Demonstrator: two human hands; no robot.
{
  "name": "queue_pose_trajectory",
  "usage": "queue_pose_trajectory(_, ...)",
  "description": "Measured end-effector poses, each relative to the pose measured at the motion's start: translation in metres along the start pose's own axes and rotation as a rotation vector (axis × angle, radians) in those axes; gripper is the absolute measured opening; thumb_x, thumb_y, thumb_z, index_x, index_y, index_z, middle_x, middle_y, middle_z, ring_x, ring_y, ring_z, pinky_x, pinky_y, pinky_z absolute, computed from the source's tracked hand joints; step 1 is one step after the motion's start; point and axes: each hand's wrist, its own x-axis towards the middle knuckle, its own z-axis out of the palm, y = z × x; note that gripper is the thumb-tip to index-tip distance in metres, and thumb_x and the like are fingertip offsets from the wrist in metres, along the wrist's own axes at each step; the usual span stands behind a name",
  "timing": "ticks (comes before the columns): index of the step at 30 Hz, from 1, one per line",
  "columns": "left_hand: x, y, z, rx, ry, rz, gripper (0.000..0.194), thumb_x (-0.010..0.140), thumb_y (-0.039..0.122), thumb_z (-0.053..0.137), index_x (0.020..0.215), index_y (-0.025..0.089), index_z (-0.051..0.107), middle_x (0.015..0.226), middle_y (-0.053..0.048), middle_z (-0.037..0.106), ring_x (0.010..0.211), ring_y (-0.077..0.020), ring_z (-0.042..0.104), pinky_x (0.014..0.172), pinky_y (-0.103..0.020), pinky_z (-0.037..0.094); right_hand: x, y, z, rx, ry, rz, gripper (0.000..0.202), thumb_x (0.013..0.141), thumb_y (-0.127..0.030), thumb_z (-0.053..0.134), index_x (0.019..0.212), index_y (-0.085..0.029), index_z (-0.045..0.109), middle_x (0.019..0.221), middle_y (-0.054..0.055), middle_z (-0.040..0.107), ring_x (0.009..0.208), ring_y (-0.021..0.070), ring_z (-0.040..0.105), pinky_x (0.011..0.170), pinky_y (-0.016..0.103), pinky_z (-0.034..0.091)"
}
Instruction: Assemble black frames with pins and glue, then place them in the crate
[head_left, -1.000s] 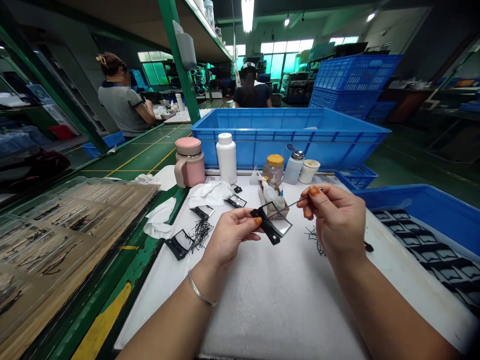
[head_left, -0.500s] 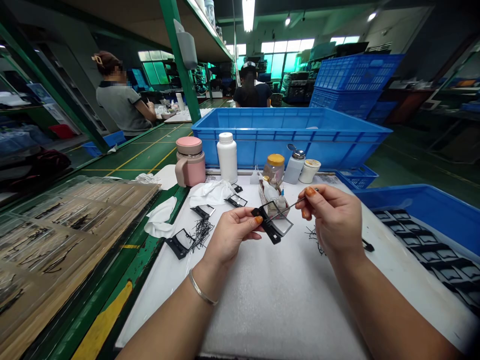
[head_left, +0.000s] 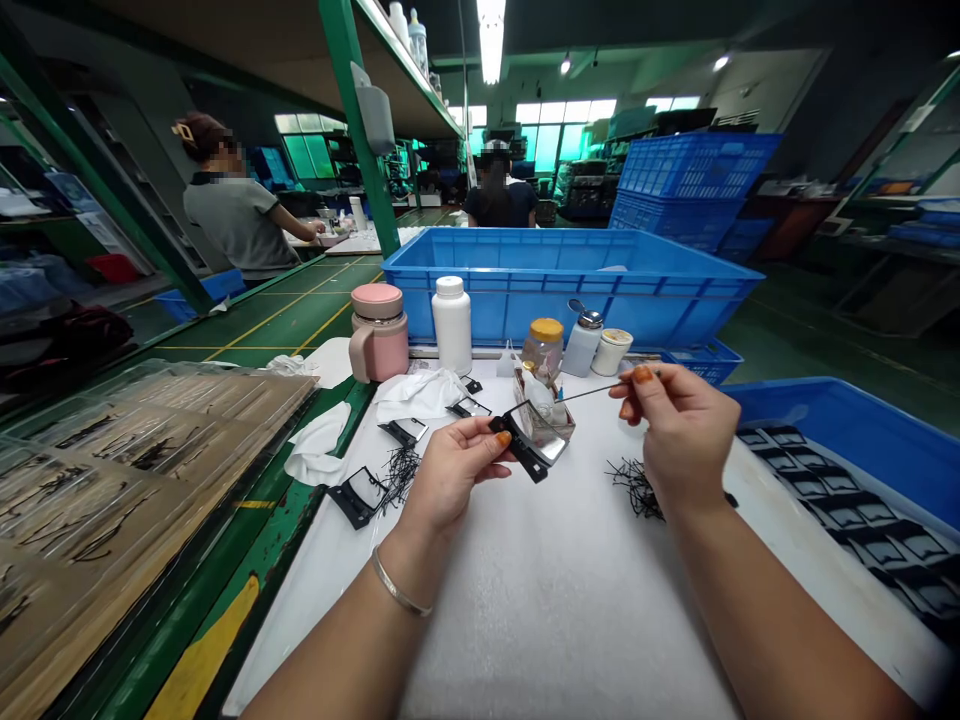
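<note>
My left hand [head_left: 457, 475] pinches a small black plastic frame [head_left: 527, 452] by its near edge, between thumb and fingers. A clear rectangular pane [head_left: 541, 428] tilts up from it. My right hand [head_left: 686, 435] is closed round a thin metal rod [head_left: 592, 392], whose tip points left and sits just above the pane; whether it touches, I cannot tell. Under the right hand lies a pile of short black strips [head_left: 636, 487]. Left of my left hand are a similar black piece [head_left: 358, 498] and another heap of black strips [head_left: 400, 475].
A pink mug [head_left: 380, 335], a white bottle [head_left: 451, 328] and a pump bottle [head_left: 583, 342] line the table's back edge, before a large blue crate [head_left: 585, 300]. At right, a blue bin [head_left: 892, 430] holds rows of black pieces. Partitioned trays [head_left: 150, 440] lie at left. Two people work beyond.
My right hand has drawn back to the right, lifting the rod's tip away from the black frame's middle. The frame has shifted slightly left in my left hand. The view has tilted a little.
</note>
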Motion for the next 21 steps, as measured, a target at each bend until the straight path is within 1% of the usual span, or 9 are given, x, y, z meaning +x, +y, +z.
queue_pose_trajectory(3, 0.001, 0.0, -0.003, -0.017, 0.021, 0.021, 0.033, 0.071, 0.034, 0.079, 0.092, 0.011, 0.068, 0.085, -0.007, 0.068, 0.074, -0.0123, 0.065, 0.06, -0.017, 0.051, 0.002, 0.001, 0.003, -0.194, -0.098, -0.046, 0.019, 0.087, -0.034, 0.062, 0.082, -0.016, 0.069, 0.068, 0.003, 0.067, 0.052, 0.012, 0.056, 0.049, 0.025, 0.044)
queue_pose_trajectory(8, 0.001, 0.002, -0.003, -0.007, 0.036, 0.045, 0.03, 0.073, 0.034, 0.077, 0.093, 0.013, 0.067, 0.087, -0.006, 0.069, 0.076, -0.0136, 0.066, 0.06, -0.017, 0.051, 0.004, 0.008, 0.016, -0.527, -0.254, -0.215, 0.02, 0.09, -0.031, 0.055, 0.082, -0.018, 0.068, 0.066, 0.002, 0.066, 0.057, 0.0144, 0.058, 0.056, 0.028, 0.041)
queue_pose_trajectory(10, 0.0, 0.003, -0.001, 0.033, 0.042, 0.079, 0.028, 0.075, 0.032, 0.076, 0.093, 0.013, 0.068, 0.087, -0.007, 0.07, 0.076, -0.0142, 0.066, 0.061, -0.018, 0.051, 0.003, 0.012, 0.021, -0.637, -0.358, -0.241, 0.018, 0.089, -0.028, 0.054, 0.081, -0.019, 0.068, 0.066, 0.001, 0.065, 0.059, 0.0152, 0.058, 0.058, 0.028, 0.039)
queue_pose_trajectory(12, -0.002, 0.005, 0.002, 0.102, 0.056, 0.129, 0.026, 0.076, 0.031, 0.074, 0.093, 0.013, 0.068, 0.086, -0.007, 0.071, 0.076, -0.0153, 0.066, 0.061, -0.02, 0.05, 0.002, 0.014, 0.025, -0.689, -0.457, -0.232, 0.012, 0.086, -0.024, 0.057, 0.083, -0.02, 0.067, 0.072, 0.001, 0.067, 0.062, 0.0151, 0.058, 0.06, 0.028, 0.038)
queue_pose_trajectory(14, -0.005, 0.006, 0.005, 0.196, 0.093, 0.196, 0.024, 0.077, 0.03, 0.073, 0.094, 0.013, 0.069, 0.084, -0.008, 0.071, 0.075, -0.0169, 0.066, 0.062, -0.022, 0.051, 0.001, 0.011, 0.025, -0.688, -0.478, -0.225, 0.009, 0.083, -0.023, 0.061, 0.09, -0.021, 0.067, 0.08, 0.001, 0.067, 0.062, 0.0138, 0.056, 0.062, 0.028, 0.038)
queue_pose_trajectory(15, -0.006, 0.006, 0.006, 0.259, 0.119, 0.244, 0.023, 0.077, 0.029, 0.072, 0.094, 0.014, 0.07, 0.084, -0.007, 0.071, 0.075, -0.0178, 0.066, 0.064, -0.024, 0.051, 0.0, 0.007, 0.024, -0.667, -0.446, -0.221, 0.011, 0.081, -0.024, 0.063, 0.091, -0.021, 0.066, 0.08, 0.0, 0.066, 0.062, 0.0131, 0.054, 0.062, 0.027, 0.038)
queue_pose_trajectory(17, -0.01, 0.004, 0.007, 0.423, 0.166, 0.378, 0.019, 0.08, 0.028, 0.069, 0.096, 0.018, 0.071, 0.086, -0.006, 0.072, 0.078, -0.0193, 0.066, 0.07, -0.027, 0.052, -0.001, -0.004, 0.021, -0.595, -0.363, -0.181, 0.009, 0.082, -0.028, 0.065, 0.085, -0.02, 0.065, 0.07, -0.001, 0.06, 0.058, 0.0117, 0.049, 0.058, 0.026, 0.036)
queue_pose_trajectory(19, -0.013, 0.003, 0.007, 0.605, 0.175, 0.528, 0.017, 0.083, 0.027, 0.067, 0.097, 0.022, 0.073, 0.091, -0.006, 0.073, 0.083, -0.0213, 0.067, 0.079, -0.031, 0.051, -0.001, -0.016, 0.016, -0.491, -0.363, -0.071, 0.023, 0.084, -0.037, 0.063, 0.071, -0.018, 0.062, 0.057, -0.003, 0.05, 0.052, 0.0102, 0.041, 0.052, 0.025, 0.031)
queue_pose_trajectory(21, -0.016, 0.002, 0.008, 0.733, 0.132, 0.643, 0.018, 0.084, 0.025, 0.065, 0.1, 0.025, 0.074, 0.096, -0.006, 0.073, 0.088, -0.0237, 0.067, 0.086, -0.034, 0.05, -0.002, -0.025, 0.012, -0.378, -0.469, 0.087, 0.041, 0.085, -0.048, 0.059, 0.059, -0.017, 0.057, 0.05, -0.004, 0.041, 0.048, 0.0085, 0.034, 0.046, 0.024, 0.026)
